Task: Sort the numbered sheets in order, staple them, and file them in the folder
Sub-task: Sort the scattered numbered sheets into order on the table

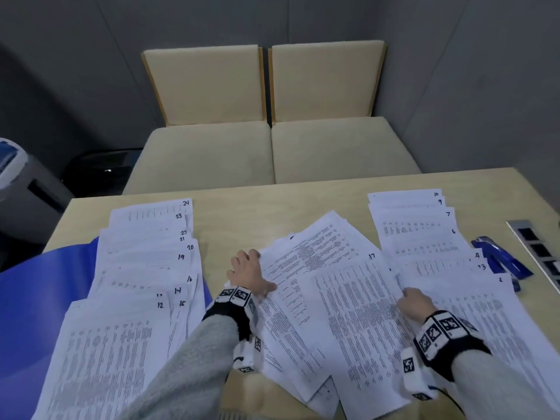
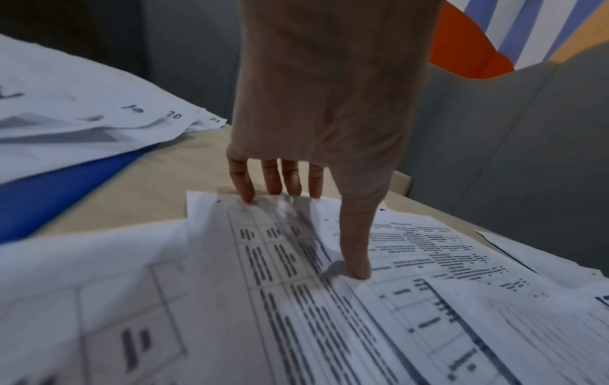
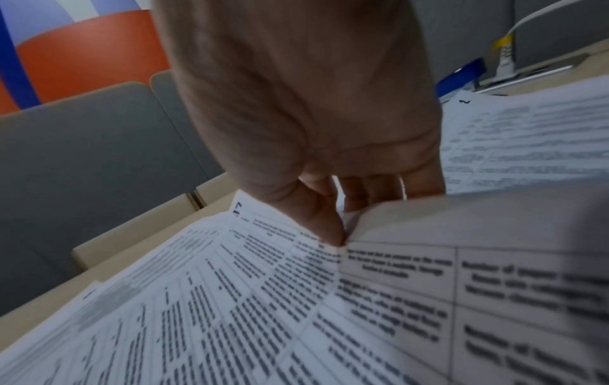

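The bench (image 1: 242, 213) is covered with numbered sheets, and they lie in three groups. On the left is a fanned row (image 1: 151, 256) with the big numbers, from 12 near the person up to 24 at the far end. Each sheet is slid back a little so its number in the corner shows. That makes it easy to see where the next one goes. This row lies partly on the open blue folder (image 1: 45, 298), which waits at the left edge. On the right is another fanned row (image 1: 424, 237) with the small numbers, from 2 up to 10.

In the middle is a loose pile (image 1: 303, 268) that is not sorted yet. The left hand (image 1: 247, 275) lies flat on it with straight fingers (image 2: 242, 182) and the thumb pressed down. It grips nothing; it looks like it just holds the pile still so the pages do not slide.

The right hand (image 1: 413, 303) has a closed grip on sheet 17 (image 1: 357, 313), with the thumb (image 3: 316, 218) on top pinching its right edge against the fingers below. The edge curls up a bit where it is pinched. I think sheet 17 belongs in the left row, between 16 and 19.

The blue stapler (image 1: 500, 262) lies at the far right, just beside the small-number row, and no one touches it. Sorting comes first, so stapling and filing are not yet done.
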{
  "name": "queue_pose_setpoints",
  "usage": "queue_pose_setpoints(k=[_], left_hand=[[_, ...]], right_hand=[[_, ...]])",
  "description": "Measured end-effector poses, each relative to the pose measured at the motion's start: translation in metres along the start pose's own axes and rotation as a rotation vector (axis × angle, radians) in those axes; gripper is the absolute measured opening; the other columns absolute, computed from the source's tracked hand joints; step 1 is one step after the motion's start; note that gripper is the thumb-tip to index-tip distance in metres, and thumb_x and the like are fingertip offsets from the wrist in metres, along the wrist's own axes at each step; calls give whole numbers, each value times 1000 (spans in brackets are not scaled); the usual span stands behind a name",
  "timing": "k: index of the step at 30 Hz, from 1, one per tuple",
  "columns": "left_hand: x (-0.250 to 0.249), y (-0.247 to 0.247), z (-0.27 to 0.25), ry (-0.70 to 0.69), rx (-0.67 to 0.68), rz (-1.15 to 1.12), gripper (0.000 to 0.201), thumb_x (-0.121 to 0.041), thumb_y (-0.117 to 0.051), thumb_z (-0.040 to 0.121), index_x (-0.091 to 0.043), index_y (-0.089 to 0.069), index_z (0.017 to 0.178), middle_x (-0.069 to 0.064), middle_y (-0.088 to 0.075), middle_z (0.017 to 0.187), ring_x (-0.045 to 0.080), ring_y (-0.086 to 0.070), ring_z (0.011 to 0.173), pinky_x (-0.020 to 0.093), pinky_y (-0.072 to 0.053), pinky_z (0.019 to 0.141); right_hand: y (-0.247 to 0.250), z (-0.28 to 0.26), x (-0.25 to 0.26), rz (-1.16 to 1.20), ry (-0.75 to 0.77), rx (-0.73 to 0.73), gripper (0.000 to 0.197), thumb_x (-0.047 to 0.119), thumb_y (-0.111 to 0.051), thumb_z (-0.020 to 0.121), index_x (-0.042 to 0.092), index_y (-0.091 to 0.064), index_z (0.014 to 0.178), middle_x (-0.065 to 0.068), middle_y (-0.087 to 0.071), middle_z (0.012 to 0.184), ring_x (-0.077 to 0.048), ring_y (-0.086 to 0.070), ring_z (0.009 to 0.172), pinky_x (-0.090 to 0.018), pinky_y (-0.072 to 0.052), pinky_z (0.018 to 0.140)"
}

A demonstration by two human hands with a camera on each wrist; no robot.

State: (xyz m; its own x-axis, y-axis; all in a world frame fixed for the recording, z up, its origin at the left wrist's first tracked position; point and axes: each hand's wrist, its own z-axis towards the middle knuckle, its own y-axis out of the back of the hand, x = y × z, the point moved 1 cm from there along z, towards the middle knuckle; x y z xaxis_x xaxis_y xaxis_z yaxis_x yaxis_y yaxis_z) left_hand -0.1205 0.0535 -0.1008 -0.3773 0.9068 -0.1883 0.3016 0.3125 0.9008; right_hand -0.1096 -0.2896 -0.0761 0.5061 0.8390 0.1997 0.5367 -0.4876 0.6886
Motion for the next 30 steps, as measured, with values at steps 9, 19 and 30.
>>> queue_pose_setpoints(k=[9, 19, 30], left_hand=[[5, 11, 1, -164, -143, -38, 21, -31, -60, 85, -17, -44, 83, 1, -56, 81, 24, -54, 77, 31, -36, 71], [40, 24, -21, -13, -199, -395, 40, -21, -47, 98, -12, -41, 60, 3, -48, 55, 24, -48, 58, 28, -29, 51], [54, 19, -44, 90, -290, -60, 26, -20, -45, 94, -6, -67, 99, 17, -54, 110, 35, -52, 101, 46, -41, 87]], right_hand=[[-15, -14, 16, 124, 276, 98, 30, 1, -35, 94, 27, -48, 88, 12, -45, 91, -7, -48, 79, -21, -34, 72], [-26, -9, 39, 218, 335, 108, 21, 5, -42, 90, 13, -34, 72, -1, -37, 71, -14, -35, 62, -27, -22, 56], [-12, 9, 36, 603, 164, 73, 28, -6, -39, 89, -6, -56, 111, -19, -63, 101, -33, -61, 100, -34, -48, 80]])
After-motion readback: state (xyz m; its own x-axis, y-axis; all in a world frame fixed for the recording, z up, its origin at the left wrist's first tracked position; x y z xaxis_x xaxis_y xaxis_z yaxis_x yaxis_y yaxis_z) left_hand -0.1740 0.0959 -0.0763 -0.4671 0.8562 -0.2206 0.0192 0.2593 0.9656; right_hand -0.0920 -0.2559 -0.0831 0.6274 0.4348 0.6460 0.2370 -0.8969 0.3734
